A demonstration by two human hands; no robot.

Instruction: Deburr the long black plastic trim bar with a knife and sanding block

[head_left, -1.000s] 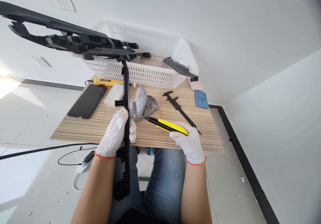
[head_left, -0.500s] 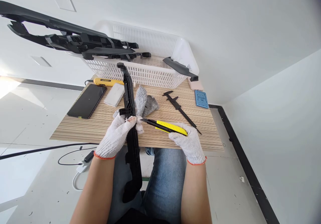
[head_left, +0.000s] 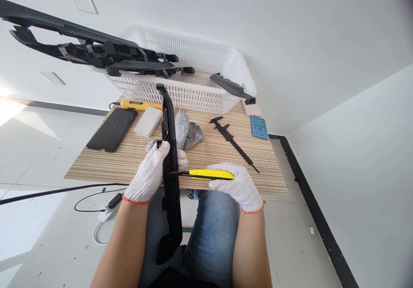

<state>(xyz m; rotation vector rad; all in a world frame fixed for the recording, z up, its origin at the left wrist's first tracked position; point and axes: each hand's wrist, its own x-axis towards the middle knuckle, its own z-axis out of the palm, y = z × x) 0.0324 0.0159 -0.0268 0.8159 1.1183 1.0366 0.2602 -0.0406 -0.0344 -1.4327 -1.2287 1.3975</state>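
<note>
A long black plastic trim piece (head_left: pixel 171 189) reaches from above the table down between my knees. My left hand (head_left: pixel 147 170), in a white knitted glove, is wrapped round its middle, thumb on the near side and fingertips showing past the right edge. In my gloved right hand (head_left: pixel 237 182) is a yellow utility knife (head_left: pixel 211 174), gripped by its handle. The blade points left and lies at the trim piece's edge, just below my left fingers; whether it touches the plastic I cannot tell. Behind the piece lies a grey cloth (head_left: pixel 190 135).
A white plastic basket (head_left: pixel 206 96) with several black trim parts (head_left: pixel 122 56) stands at the back. On the wood-grain table lie a phone (head_left: pixel 112 130), a whitish block (head_left: pixel 148 122), a yellow corded tool (head_left: pixel 140 105), black calipers (head_left: pixel 230 137) and a blue card-like piece (head_left: pixel 259 127).
The knife has moved left and down, its blade now at the trim piece below my left hand. My left hand's grip has shifted slightly, and the trim piece has moved a little.
</note>
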